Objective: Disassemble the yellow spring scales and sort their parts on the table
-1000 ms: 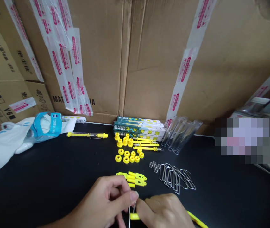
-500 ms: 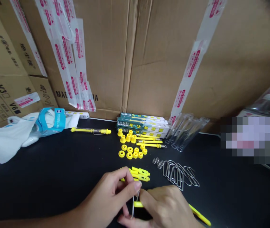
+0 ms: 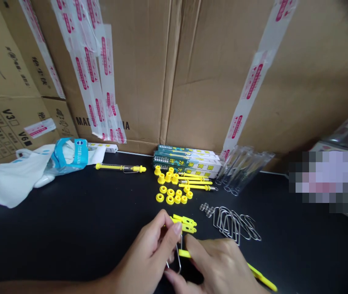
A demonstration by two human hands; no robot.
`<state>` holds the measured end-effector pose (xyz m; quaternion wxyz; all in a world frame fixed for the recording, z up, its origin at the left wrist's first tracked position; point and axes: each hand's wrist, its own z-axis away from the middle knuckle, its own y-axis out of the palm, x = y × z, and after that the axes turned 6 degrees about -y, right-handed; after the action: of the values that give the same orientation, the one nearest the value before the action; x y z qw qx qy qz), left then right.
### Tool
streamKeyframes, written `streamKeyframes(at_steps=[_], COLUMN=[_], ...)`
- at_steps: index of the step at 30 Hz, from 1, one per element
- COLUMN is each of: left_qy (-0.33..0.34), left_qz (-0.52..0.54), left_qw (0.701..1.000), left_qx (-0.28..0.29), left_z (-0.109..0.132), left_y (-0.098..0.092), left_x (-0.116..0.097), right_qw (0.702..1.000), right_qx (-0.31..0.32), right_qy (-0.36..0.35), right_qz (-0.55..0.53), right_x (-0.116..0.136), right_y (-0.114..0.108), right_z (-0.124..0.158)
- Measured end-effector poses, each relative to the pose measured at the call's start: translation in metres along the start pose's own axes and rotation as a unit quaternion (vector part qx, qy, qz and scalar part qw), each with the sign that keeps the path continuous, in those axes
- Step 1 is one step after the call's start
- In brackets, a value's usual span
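Note:
My left hand pinches a bent metal wire hook between thumb and fingers at the bottom centre. Beside it, my right hand is closed round a long yellow plastic rod, whose near end shows by the wire and whose other end sticks out at the right. The right thumb reaches below the wire; whether it touches is unclear. Flat yellow tabs lie just beyond my hands. To their right are small coil springs and a pile of bent wire hooks.
Yellow caps and rings, thin yellow rods, printed boxes and clear tubes stand or lie farther back. An assembled yellow piece and a blue-white packet are left. Cardboard rises behind the black table.
The wire hook has turned in my left fingers, and its lower bend now shows farther right. My hands have shifted slightly, and the whole view has moved a little to the side.

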<state>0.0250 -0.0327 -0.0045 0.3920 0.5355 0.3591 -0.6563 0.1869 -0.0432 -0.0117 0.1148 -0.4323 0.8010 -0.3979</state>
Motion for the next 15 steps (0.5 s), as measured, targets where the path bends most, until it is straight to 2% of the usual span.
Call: streamKeyframes(at_steps=[4, 7, 10, 15], left_qy=[0.028, 0.008, -0.002, 0.005], left_qz=[-0.033, 0.043, 0.092, 0.029], left_qw=[0.999, 0.998, 0.995, 1.000], left_qx=[-0.019, -0.048, -0.044, -0.010], left_z=[-0.002, -0.011, -0.019, -0.017], left_y=[-0.003, -0.008, -0.013, -0.014], left_x=[0.001, 0.001, -0.002, -0.005], right_qw=[0.998, 0.994, 0.997, 0.997], right_qx=[0.008, 0.008, -0.007, -0.038], right_qy=[-0.046, -0.082, -0.057, -0.004], right_qz=[0.043, 0.073, 0.056, 0.064], right_x=[-0.001, -0.002, -0.003, -0.003], right_y=[-0.002, -0.004, -0.006, -0.010], right_z=[0.002, 0.004, 0.004, 0.004])
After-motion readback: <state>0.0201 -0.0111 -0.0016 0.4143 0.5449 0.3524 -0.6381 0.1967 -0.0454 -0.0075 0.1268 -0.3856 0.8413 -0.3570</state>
